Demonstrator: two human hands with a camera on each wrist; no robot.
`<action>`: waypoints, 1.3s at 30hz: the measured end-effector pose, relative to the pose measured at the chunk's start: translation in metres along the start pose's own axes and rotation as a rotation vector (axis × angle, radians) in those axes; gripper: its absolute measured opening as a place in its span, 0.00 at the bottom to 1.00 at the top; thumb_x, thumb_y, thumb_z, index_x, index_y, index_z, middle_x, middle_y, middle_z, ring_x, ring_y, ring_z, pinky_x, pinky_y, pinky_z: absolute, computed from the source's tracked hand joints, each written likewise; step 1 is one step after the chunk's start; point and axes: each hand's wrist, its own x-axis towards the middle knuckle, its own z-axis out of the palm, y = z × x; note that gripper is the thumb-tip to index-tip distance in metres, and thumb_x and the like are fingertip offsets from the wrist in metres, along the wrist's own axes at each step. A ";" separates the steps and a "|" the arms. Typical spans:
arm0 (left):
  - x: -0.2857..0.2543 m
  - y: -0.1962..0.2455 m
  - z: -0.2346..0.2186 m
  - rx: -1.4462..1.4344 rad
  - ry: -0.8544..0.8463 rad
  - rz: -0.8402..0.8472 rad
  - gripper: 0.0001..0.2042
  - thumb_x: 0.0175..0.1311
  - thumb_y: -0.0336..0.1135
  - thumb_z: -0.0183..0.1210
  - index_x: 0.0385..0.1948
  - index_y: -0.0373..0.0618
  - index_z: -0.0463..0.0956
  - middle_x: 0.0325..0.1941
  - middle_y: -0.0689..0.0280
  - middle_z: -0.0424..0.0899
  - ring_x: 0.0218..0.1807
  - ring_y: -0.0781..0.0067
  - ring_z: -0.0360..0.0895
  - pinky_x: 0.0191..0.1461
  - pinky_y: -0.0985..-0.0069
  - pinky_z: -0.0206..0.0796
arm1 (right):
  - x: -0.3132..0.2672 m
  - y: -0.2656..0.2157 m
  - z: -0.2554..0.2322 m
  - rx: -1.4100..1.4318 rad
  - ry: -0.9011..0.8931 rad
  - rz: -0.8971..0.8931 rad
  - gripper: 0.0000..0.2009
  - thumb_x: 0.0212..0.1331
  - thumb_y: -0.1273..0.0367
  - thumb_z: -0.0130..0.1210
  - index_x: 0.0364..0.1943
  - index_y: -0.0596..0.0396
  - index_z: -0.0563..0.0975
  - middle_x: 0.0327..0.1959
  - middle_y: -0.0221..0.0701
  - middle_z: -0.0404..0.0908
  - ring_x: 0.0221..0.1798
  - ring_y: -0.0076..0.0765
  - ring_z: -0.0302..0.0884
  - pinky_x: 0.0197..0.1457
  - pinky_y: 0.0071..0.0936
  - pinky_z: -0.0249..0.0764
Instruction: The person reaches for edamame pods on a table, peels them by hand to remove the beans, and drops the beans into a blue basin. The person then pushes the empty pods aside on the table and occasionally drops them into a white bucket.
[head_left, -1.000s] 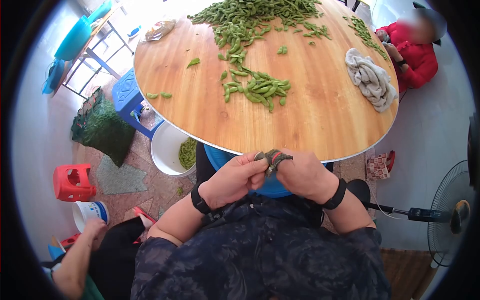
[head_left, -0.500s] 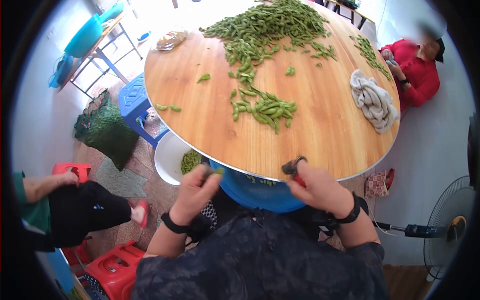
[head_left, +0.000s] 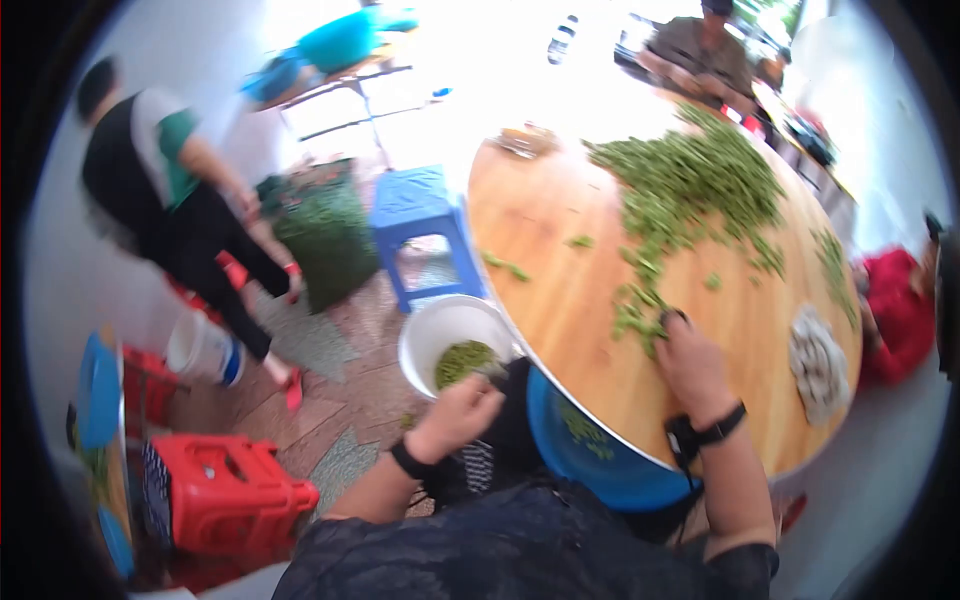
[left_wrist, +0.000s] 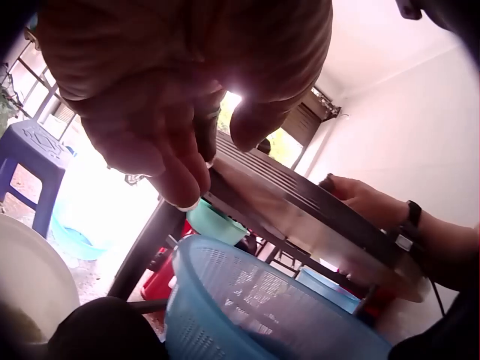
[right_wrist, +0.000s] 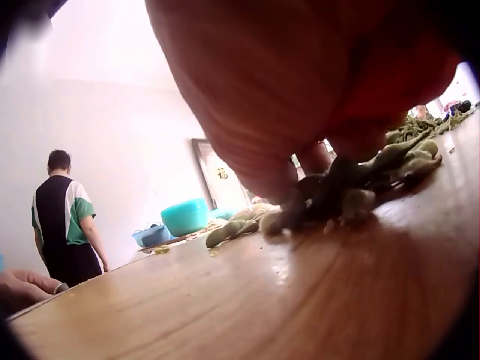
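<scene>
My right hand (head_left: 695, 370) reaches over the round wooden table (head_left: 560, 300), fingers bent down onto a small cluster of green soybean pods (head_left: 632, 308). In the right wrist view, pods (right_wrist: 345, 191) lie between its thumb and fingers, partly in shadow. A dark wrap (head_left: 672, 318) shows at its fingertips. My left hand (head_left: 458, 415) hangs by the white bucket (head_left: 412, 350), a grey cover (head_left: 490, 370) at its fingertips. Its fingers (left_wrist: 176, 180) curl loosely in the left wrist view, the thumb apart and nothing between them.
A large heap of pods (head_left: 700, 180) spreads toward the far side. Below the table edge sits a blue basket (left_wrist: 247, 292) with pods inside. A blue stool (head_left: 415, 195), red stool (head_left: 225, 490) and crumpled cloth (head_left: 818, 365) are nearby. A person (head_left: 130, 160) stands at left.
My right hand has gone from the table's near edge forward onto the pods. The left hand has shifted beside the white bucket. The head view has swung left, and the person there now stands.
</scene>
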 end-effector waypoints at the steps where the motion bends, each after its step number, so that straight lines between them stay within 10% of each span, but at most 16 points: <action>1: 0.000 0.014 0.000 -0.068 -0.016 0.074 0.09 0.63 0.34 0.54 0.37 0.37 0.75 0.30 0.53 0.81 0.33 0.61 0.81 0.36 0.69 0.71 | 0.000 -0.001 0.000 -0.010 0.020 -0.018 0.09 0.56 0.68 0.53 0.37 0.55 0.70 0.33 0.44 0.77 0.35 0.58 0.76 0.35 0.47 0.72; 10: 0.003 0.063 0.039 -0.352 -0.371 0.369 0.11 0.64 0.33 0.53 0.42 0.37 0.76 0.30 0.56 0.78 0.31 0.68 0.77 0.36 0.74 0.68 | -0.021 0.010 -0.016 -0.069 -0.065 -0.095 0.07 0.53 0.70 0.54 0.30 0.57 0.69 0.32 0.44 0.73 0.33 0.56 0.74 0.34 0.46 0.70; 20: 0.015 0.095 0.086 -0.413 -0.544 0.491 0.13 0.67 0.37 0.51 0.26 0.38 0.66 0.17 0.61 0.67 0.21 0.68 0.65 0.28 0.71 0.59 | -0.046 0.032 -0.020 0.301 -0.044 0.006 0.08 0.53 0.74 0.55 0.36 0.59 0.70 0.30 0.43 0.74 0.33 0.49 0.74 0.35 0.36 0.69; 28: 0.037 0.121 0.103 -1.156 -0.973 -0.428 0.26 0.70 0.60 0.38 0.39 0.45 0.74 0.35 0.68 0.79 0.31 0.80 0.75 0.33 0.82 0.66 | -0.077 -0.005 -0.045 0.217 0.126 -0.083 0.12 0.51 0.74 0.58 0.42 0.57 0.77 0.20 0.36 0.75 0.20 0.42 0.74 0.24 0.34 0.69; 33: 0.038 0.124 0.120 -1.229 -0.966 -0.316 0.22 0.75 0.53 0.35 0.46 0.46 0.73 0.37 0.71 0.78 0.36 0.79 0.74 0.40 0.81 0.66 | -0.100 -0.023 -0.038 0.171 0.163 -0.393 0.14 0.48 0.75 0.60 0.42 0.57 0.77 0.24 0.40 0.77 0.24 0.46 0.77 0.24 0.34 0.72; 39: 0.023 0.122 0.114 -1.083 -0.866 -0.284 0.13 0.73 0.44 0.45 0.41 0.46 0.74 0.33 0.72 0.78 0.35 0.82 0.74 0.38 0.84 0.65 | -0.117 -0.024 -0.043 0.499 0.042 -0.186 0.16 0.52 0.77 0.52 0.47 0.60 0.76 0.31 0.42 0.80 0.26 0.50 0.77 0.29 0.37 0.74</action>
